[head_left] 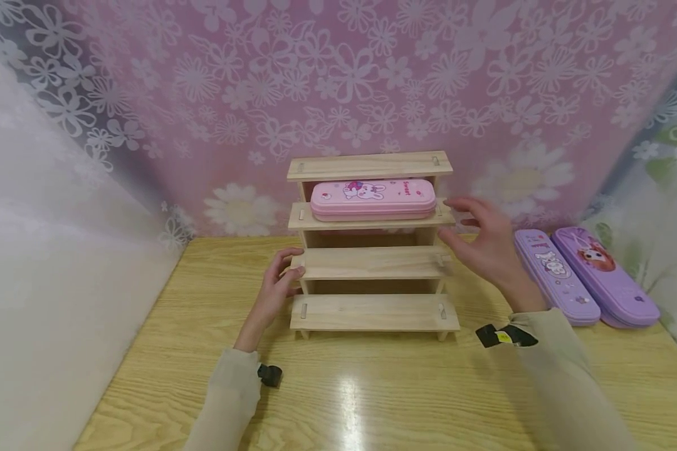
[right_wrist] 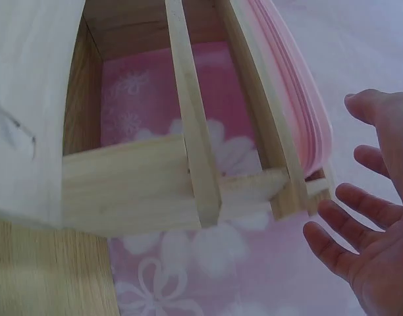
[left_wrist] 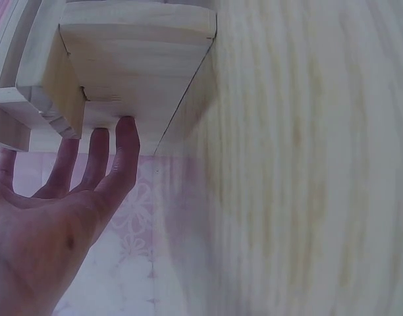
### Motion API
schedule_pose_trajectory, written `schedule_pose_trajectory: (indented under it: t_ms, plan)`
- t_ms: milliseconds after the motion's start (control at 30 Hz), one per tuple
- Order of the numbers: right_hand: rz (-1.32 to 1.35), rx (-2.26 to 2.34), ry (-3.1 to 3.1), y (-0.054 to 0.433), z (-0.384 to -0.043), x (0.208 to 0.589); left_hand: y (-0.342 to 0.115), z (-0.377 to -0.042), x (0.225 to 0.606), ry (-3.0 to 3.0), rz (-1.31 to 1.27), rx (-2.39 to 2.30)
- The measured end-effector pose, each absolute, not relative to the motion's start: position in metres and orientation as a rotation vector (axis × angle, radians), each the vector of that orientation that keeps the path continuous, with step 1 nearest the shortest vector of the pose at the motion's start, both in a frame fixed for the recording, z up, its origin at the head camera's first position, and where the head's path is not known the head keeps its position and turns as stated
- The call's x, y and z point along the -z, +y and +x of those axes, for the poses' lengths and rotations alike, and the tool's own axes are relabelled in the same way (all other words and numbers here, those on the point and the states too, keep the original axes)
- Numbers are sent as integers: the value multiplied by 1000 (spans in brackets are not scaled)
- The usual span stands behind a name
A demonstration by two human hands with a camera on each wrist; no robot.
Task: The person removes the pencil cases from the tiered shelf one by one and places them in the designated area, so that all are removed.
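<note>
A small wooden tiered shelf [head_left: 372,263] stands upright on the table. Across its second board from the top lies a pink pencil case [head_left: 373,200] with a rabbit print; its zipped side shows in the right wrist view. My left hand [head_left: 275,285] holds the shelf's left side at the third board, the fingertips against the side panel in the left wrist view. Just off the right end of the pink case's board, my right hand [head_left: 485,244] is held in the air, thumb and fingers spread, nothing between them.
To the right lie two purple pencil cases side by side, a lighter one [head_left: 555,275] with a white character and a darker one [head_left: 606,275] with a doll print. A pink flowered backdrop [head_left: 338,81] rises behind the table [head_left: 316,401].
</note>
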State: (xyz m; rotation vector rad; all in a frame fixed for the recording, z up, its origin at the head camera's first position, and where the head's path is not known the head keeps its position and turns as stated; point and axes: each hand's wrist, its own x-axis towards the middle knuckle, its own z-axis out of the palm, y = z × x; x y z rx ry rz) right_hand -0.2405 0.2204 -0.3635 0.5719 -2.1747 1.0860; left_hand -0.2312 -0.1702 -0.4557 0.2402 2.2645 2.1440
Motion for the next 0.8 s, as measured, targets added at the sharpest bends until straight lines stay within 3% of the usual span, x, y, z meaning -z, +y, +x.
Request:
schedule_pose_trajectory:
  t_ms: [800]
  plan:
    - [527,-1091,-2355,194,-272,353,-171,-232,459,2281,258,-2139]
